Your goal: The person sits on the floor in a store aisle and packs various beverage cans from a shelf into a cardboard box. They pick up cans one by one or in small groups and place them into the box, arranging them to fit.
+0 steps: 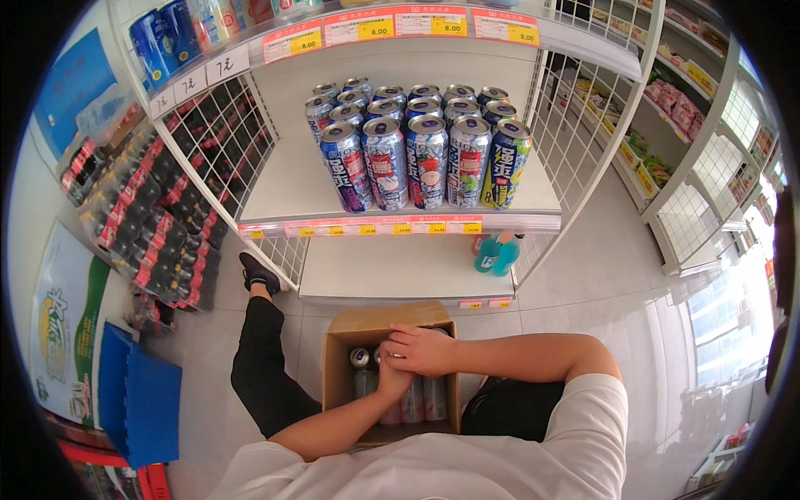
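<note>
An open cardboard box [353, 319] stands on the floor between my legs. Inside it are several tall cans, one silver can top [359, 357] showing at the left. My left hand [396, 374] is over the middle of the box, close to the can tops. Across it lies my right hand [420, 351], reaching in from the right, so the fingers of both hands overlap. What is under the fingers is hidden. In front of me, a white shelf [281, 187] holds rows of upright tall cans [427, 164] with silver tops and colourful fruit prints.
Blue-green bottles [497, 256] stand at the right of the bottom shelf. White wire mesh panels [581, 125] close the shelf's sides. Shrink-wrapped dark bottles [150, 219] are stacked at left, near a blue plastic container [147, 400]. More cans [165, 37] are on the upper shelf.
</note>
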Action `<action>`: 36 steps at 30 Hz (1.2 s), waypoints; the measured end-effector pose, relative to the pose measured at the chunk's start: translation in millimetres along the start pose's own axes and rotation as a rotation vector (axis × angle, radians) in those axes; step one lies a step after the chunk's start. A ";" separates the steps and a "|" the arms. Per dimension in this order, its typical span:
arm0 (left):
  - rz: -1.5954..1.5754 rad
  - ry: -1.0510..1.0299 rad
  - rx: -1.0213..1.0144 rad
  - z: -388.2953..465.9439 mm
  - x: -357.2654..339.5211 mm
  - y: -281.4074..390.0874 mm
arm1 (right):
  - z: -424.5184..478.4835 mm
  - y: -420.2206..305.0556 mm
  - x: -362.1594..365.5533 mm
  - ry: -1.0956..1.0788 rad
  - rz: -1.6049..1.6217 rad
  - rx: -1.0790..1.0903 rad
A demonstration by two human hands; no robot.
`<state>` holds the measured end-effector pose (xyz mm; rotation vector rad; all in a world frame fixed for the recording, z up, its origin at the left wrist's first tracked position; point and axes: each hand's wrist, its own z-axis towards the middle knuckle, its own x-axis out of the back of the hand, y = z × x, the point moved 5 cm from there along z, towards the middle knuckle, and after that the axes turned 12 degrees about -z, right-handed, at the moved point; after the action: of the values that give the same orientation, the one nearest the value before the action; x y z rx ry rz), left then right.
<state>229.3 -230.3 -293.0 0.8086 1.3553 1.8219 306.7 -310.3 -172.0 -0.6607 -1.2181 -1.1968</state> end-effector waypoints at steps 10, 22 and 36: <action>-0.294 0.108 0.955 10.5 52.9 60.7 | -0.1 -1.3 -4.3 -0.121 -0.059 -0.054; -0.022 0.141 0.100 353.7 143.8 221.7 | 1.3 -3.8 2.0 -0.171 -0.239 -0.092; 0.126 0.094 -0.259 491.7 128.4 214.4 | -2.0 8.9 10.4 -0.205 -0.060 -0.170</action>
<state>523.4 89.7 46.6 0.6908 1.1142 2.1049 314.7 -312.9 -161.0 -0.8958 -1.3231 -1.3175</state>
